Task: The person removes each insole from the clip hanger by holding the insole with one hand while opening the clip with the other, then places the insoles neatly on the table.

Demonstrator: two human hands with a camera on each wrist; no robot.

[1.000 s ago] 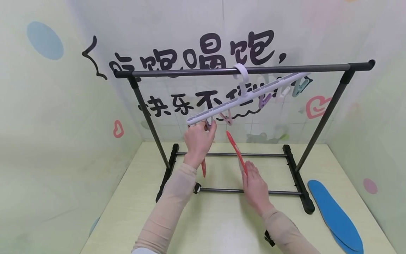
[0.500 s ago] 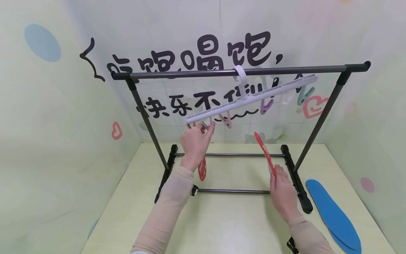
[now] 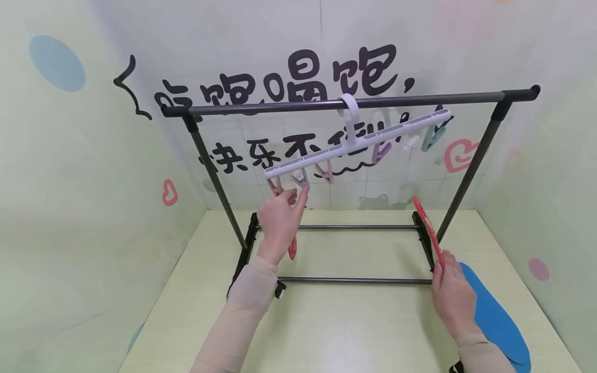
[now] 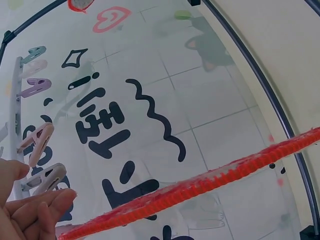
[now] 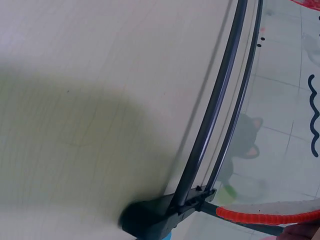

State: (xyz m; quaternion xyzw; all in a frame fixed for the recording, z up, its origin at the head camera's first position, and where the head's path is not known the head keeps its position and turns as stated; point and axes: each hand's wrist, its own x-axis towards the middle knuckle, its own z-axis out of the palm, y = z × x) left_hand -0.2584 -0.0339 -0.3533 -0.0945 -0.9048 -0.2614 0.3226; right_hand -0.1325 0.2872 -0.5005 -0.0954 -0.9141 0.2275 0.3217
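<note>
In the head view, a lilac hanger (image 3: pixel 347 149) with several clips hangs tilted, left end low. A red insole (image 3: pixel 292 249) hangs from the pink clip (image 3: pixel 275 185) at its left end, partly behind my left hand (image 3: pixel 280 220). That hand is just below the grey clip (image 3: pixel 300 178), fingers loosely bent with nothing between them; fingertips are close to the clip in the left wrist view. My right hand (image 3: pixel 453 298) pinches another red insole (image 3: pixel 427 228) by its lower end, upright beside the rack's right leg. Only its edge (image 5: pixel 265 217) shows in the right wrist view.
A black rack (image 3: pixel 261 108) carries the hanger on its top bar and stands on a pale table (image 3: pixel 345 326). Blue insoles (image 3: pixel 499 321) lie at the right, partly behind my right hand. Patterned walls enclose the back and both sides.
My right hand has carried its red insole to the right. The left hand has dropped slightly below the grey clip and shifted left; the hanger has swung a little.
</note>
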